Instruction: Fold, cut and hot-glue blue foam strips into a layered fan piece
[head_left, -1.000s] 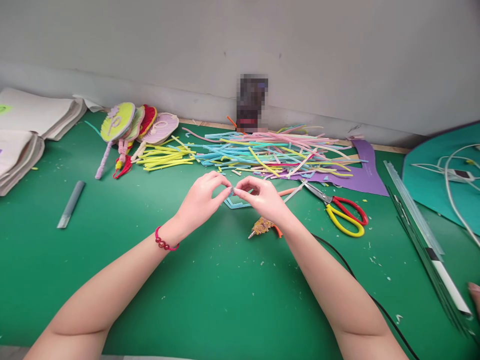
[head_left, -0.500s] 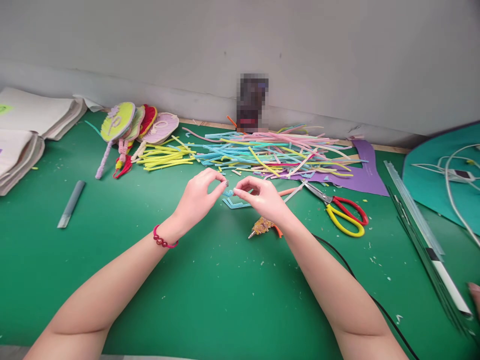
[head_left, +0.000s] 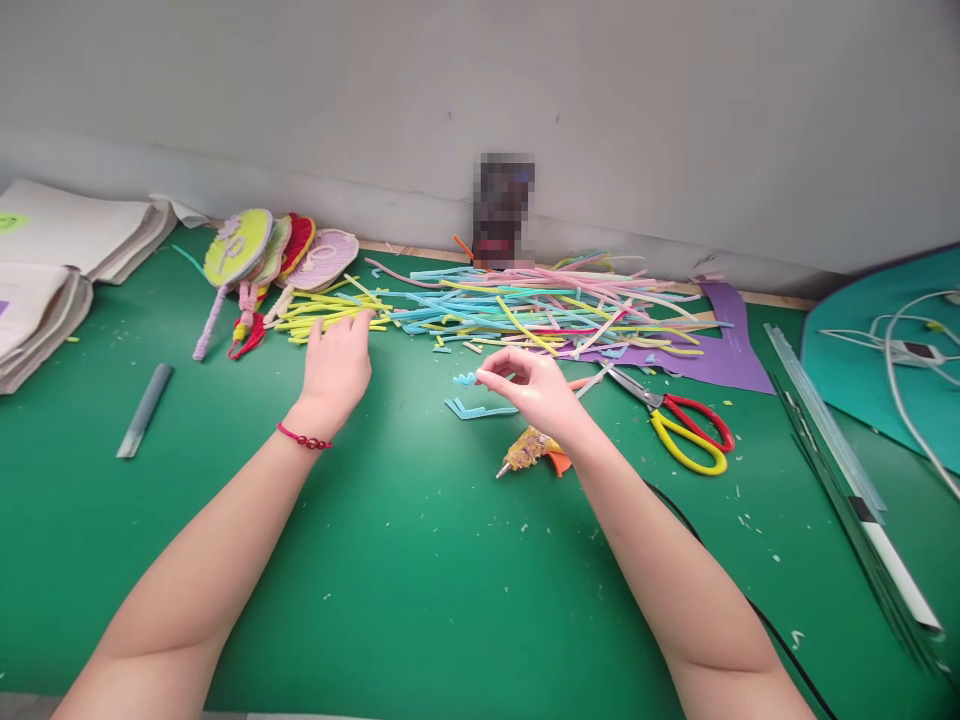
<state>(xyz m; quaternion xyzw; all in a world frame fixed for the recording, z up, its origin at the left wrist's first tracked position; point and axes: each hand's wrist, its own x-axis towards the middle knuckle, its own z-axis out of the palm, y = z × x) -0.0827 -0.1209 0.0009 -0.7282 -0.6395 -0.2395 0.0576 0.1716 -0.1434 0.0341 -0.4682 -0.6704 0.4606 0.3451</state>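
My right hand (head_left: 532,390) pinches a short light-blue strip (head_left: 466,379) between thumb and fingertips, just above a bent blue strip piece (head_left: 472,409) lying on the green mat (head_left: 390,560). My left hand (head_left: 336,367) reaches out to the left with its fingers at the edge of a bundle of yellow strips (head_left: 330,308); what its fingertips do there is hidden. A red bead bracelet sits on the left wrist. A glue gun (head_left: 529,452) lies under my right wrist.
A heap of coloured strips (head_left: 555,300) spreads across the back of the mat. Red-and-yellow scissors (head_left: 686,425) lie to the right beside purple sheet (head_left: 731,350). Woven fans (head_left: 262,255), stacked cloth bags (head_left: 52,260), a grey stick (head_left: 144,408), clear rods (head_left: 832,440) and cables surround.
My left hand let go of the small blue piece and moved left to the yellow strips. My right hand kept the blue piece and stayed nearly in place.
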